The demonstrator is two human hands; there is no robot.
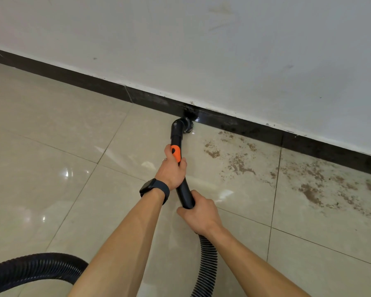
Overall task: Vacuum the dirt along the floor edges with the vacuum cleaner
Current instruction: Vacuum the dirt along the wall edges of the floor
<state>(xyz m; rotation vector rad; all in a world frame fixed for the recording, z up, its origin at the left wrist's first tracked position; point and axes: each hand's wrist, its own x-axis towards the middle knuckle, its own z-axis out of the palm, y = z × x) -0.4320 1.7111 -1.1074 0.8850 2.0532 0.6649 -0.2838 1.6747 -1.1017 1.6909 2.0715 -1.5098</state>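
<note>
Against baseboard (73,79), nozzle (187,125), left hand (171,169) gripping wand (176,139)

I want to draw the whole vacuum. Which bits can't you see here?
- The vacuum body: outside the head view; the hose leaves at the left edge.
- The middle of the hose: hidden behind the left forearm and cut by the bottom edge.
- The mouth of the nozzle: too dark against the black skirting.
- Parts of the tube: covered by the left hand and right hand.
</note>
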